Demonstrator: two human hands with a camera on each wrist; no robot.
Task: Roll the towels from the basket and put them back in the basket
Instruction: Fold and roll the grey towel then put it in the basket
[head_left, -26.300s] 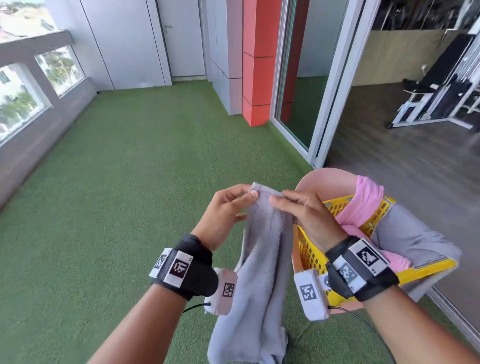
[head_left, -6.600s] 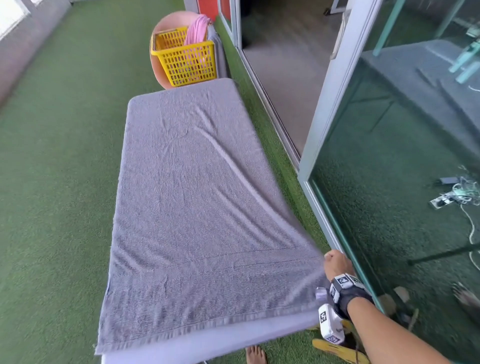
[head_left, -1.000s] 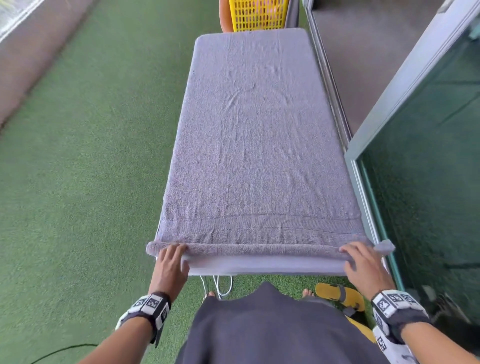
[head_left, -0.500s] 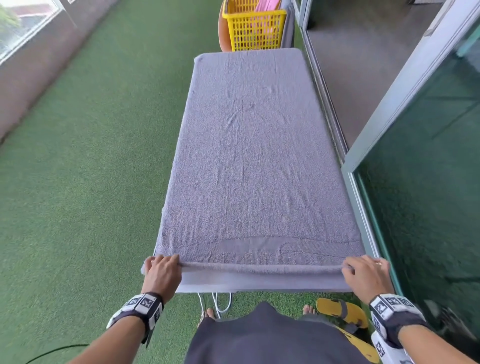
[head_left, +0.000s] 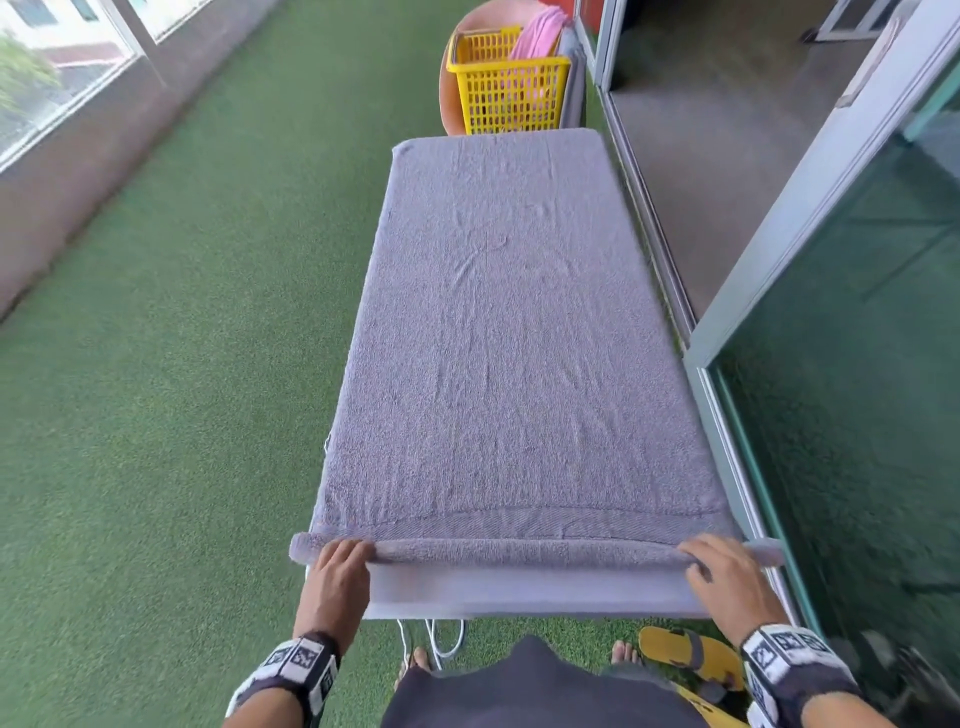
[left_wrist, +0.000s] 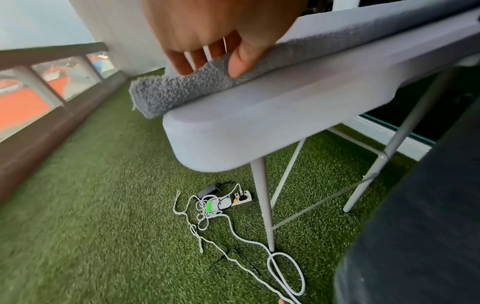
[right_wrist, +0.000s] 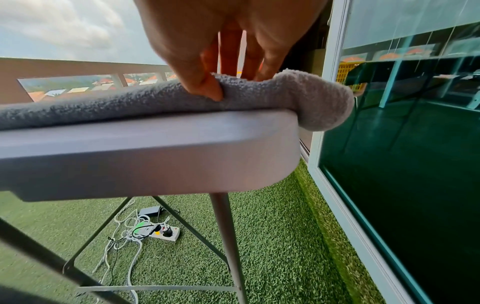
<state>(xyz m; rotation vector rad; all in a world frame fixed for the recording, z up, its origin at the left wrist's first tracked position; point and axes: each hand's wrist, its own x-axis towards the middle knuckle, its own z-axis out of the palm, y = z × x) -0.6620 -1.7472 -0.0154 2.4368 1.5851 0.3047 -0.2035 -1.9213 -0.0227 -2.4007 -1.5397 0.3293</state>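
Grey towel (head_left: 511, 332) lies flat along a narrow grey folding table (head_left: 524, 592), covering nearly the whole top, with its near edge turned into a thin roll (head_left: 524, 552) that runs across the near end. Left hand (head_left: 337, 582) sits at the roll's left end, fingers curled over the top and thumb pressed on the near side, gripping the roll; the left wrist view shows that end (left_wrist: 166, 96) sticking out past the table corner. Right hand (head_left: 727, 577) is at the roll's right end, thumb and fingers pinching the roll; in the right wrist view the roll's end (right_wrist: 317, 102) droops over the table's right corner. Yellow mesh basket (head_left: 506, 85) stands on a pink round seat (head_left: 448, 88) just past the far end of the table, with a pink towel (head_left: 537, 34) hanging out of it and another grey towel (head_left: 571, 78) draped down its right side. Floor is green artificial turf (head_left: 182, 364). Under the table, a white power strip (left_wrist: 240, 198) and a tangle of white cable (left_wrist: 213, 214) lie on the turf. Yellow sandal (head_left: 685, 657) lies near the person's bare feet. Glass sliding door (head_left: 857, 364) runs along the right.
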